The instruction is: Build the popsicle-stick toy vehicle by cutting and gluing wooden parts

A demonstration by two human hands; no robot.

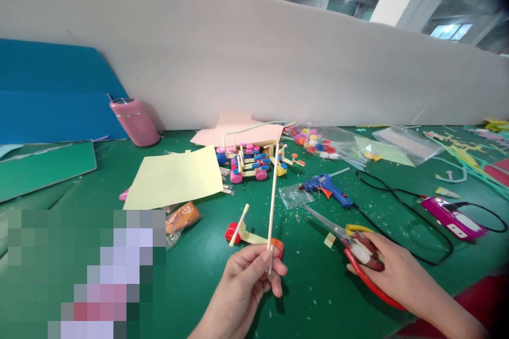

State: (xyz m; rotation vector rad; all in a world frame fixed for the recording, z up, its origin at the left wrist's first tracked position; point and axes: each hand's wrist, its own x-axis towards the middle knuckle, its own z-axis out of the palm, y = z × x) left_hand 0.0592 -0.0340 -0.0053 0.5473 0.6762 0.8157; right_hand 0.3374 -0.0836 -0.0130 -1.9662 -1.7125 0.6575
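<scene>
My left hand (256, 273) pinches a long, thin wooden stick (273, 196) that stands nearly upright, with a short stick piece alongside its lower end. Just behind those fingers, a small model of pale strips (252, 237) with a red end and an orange end rests on the green table; a short stick leans across it. Over on the right, my right hand (385, 265) is closed around scissors (353, 249) with red and yellow handles. Their blades point up and left, near a small pale square (330, 240) on the table.
A blue hot glue gun (328, 189) lies beyond the scissors, its black cord running to a magenta power strip (453, 217). Several small colourful models (250, 161) stand mid-table, beside a yellow sheet (177, 177). A pink canister (135, 123) stands back left. The lower left is pixelated.
</scene>
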